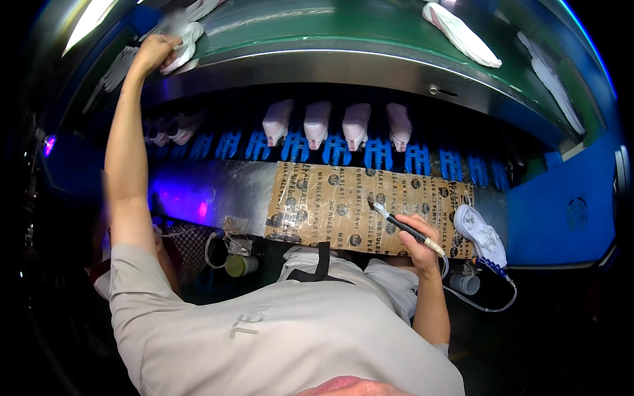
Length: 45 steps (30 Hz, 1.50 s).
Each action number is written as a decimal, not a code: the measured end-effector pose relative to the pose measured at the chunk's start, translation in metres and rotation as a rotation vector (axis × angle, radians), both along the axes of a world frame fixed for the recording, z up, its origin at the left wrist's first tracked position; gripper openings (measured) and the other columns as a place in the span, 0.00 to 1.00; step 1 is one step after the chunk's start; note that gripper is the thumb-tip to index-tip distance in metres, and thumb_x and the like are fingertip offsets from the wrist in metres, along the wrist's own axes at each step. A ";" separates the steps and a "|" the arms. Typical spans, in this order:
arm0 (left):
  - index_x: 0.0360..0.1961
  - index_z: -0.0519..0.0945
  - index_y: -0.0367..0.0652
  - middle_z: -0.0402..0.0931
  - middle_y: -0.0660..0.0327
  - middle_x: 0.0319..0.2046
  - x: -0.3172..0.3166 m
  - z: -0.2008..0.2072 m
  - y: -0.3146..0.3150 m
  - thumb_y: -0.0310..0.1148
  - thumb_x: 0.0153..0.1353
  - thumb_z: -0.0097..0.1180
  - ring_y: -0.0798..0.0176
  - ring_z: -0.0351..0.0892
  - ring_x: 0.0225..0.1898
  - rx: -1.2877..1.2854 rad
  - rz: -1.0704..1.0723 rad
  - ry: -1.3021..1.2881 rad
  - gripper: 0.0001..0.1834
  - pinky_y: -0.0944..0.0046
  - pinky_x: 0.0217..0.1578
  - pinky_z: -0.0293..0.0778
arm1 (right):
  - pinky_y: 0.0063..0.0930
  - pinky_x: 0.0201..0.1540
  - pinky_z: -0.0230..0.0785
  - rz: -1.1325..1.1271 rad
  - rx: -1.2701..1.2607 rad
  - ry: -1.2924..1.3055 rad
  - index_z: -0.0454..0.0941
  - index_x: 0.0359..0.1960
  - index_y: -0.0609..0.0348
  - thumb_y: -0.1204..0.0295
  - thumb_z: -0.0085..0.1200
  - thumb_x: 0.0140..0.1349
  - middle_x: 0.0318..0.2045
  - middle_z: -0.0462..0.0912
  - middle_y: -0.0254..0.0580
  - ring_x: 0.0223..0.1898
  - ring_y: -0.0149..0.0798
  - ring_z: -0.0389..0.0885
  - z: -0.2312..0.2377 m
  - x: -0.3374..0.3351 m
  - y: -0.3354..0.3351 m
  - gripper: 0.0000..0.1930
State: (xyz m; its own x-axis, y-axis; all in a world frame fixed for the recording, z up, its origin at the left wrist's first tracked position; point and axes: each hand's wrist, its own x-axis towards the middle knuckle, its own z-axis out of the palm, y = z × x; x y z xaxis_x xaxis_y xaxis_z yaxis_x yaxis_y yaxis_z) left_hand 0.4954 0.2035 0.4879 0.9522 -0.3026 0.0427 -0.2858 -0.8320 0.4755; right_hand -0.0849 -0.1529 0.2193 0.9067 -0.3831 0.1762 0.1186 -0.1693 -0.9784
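Observation:
My left arm reaches up to the far left, where my left hand is closed at the edge of a white shoe piece on the green conveyor belt. The fingertips are partly hidden against it. In my right hand, over the bench, is a brush with a black handle and pale bristles. A thin clear tube runs from its back end. Its tip is just above the printed brown paper covering the bench. Right of this hand lies a white shoe sole.
Behind the bench, several pale pink shoes stand upside down by a row of blue holders. More white shoe pieces lie on the belt. A metal rail edges it. Below the bench hang a yellow-green jar and a clear cup.

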 end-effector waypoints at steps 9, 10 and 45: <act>0.58 0.77 0.30 0.83 0.37 0.50 -0.008 -0.083 0.029 0.51 0.60 0.61 0.39 0.83 0.53 -0.236 0.329 -0.726 0.35 0.51 0.56 0.75 | 0.22 0.49 0.73 -0.198 0.262 -0.128 0.84 0.48 0.66 0.81 0.59 0.59 0.43 0.86 0.40 0.42 0.29 0.83 -0.036 0.005 0.006 0.14; 0.58 0.77 0.29 0.84 0.40 0.49 -0.037 -0.087 0.010 0.44 0.60 0.63 0.44 0.84 0.51 -0.516 0.329 -0.707 0.32 0.53 0.55 0.76 | 0.21 0.48 0.72 -0.229 0.277 -0.134 0.84 0.48 0.66 0.80 0.59 0.60 0.42 0.86 0.39 0.41 0.28 0.81 -0.037 0.005 0.006 0.14; 0.67 0.70 0.44 0.78 0.49 0.54 -0.367 -0.282 -0.141 0.60 0.76 0.28 0.45 0.80 0.55 -1.856 -0.539 1.456 0.36 0.47 0.58 0.78 | 0.36 0.49 0.68 0.493 -0.590 -0.291 0.90 0.47 0.49 0.69 0.72 0.54 0.29 0.85 0.34 0.35 0.35 0.81 0.055 0.087 0.074 0.16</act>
